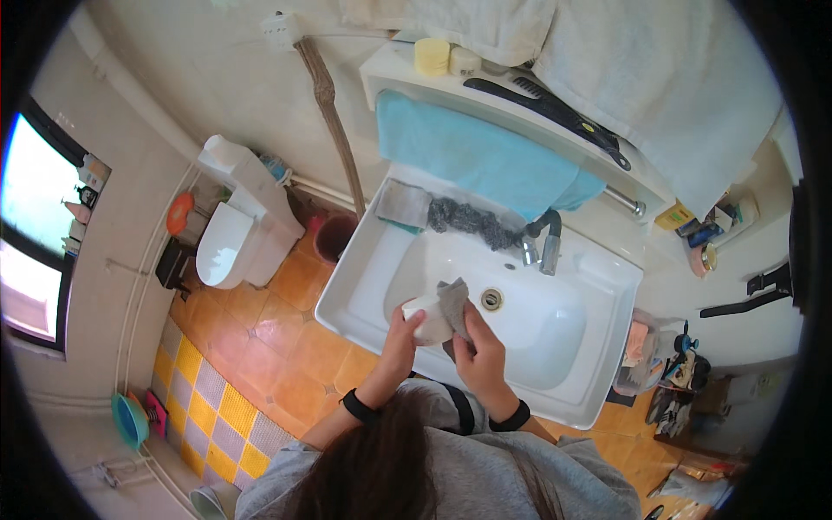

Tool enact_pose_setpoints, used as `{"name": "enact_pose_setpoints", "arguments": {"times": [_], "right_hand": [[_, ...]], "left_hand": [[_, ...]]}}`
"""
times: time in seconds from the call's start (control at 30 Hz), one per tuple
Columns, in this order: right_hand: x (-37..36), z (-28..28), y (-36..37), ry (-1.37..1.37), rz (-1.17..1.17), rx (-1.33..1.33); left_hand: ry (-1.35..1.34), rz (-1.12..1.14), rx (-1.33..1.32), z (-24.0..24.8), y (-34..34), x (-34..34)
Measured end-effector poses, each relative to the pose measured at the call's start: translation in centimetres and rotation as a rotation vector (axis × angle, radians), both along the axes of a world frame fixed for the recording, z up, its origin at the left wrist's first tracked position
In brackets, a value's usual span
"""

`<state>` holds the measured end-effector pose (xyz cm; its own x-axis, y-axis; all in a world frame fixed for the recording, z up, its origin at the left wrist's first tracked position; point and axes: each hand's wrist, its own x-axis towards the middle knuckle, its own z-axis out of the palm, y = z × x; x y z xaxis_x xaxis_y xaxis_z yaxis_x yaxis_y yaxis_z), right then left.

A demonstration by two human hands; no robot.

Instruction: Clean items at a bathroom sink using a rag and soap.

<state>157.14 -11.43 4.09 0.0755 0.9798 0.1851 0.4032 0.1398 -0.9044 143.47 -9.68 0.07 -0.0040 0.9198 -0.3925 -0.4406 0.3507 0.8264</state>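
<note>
Holding white item [426,324], possibly soap, against grey cloth [452,305] over sink [360,276], by near edge.
Gripping item in curled left hand [399,340], cloth in curled right hand [483,355].

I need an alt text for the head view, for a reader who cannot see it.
The left hand holds a white object, the right hand a grey cloth, over a white sink; a blue towel hangs beyond.
</note>
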Motion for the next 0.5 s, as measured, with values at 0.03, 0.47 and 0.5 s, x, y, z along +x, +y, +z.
{"name": "enact_pose_setpoints", "arguments": {"times": [0.03, 0.47, 0.5], "right_hand": [[-0.2, 0.4, -0.2, -0.119, 0.035, 0.087], [1.1, -1.4, 1.2, 0.391, -0.01, -0.225], [1.0, -0.9, 1.0, 0.389, -0.013, -0.228]], "left_hand": [[0.0, -0.001, 0.002, -0.3, -0.1, 0.2], [-0.378, -0.074, 0.224, -0.2, 0.0, 0.4], [-0.38, -0.075, 0.22, -0.4, -0.1, 0.3]]}}
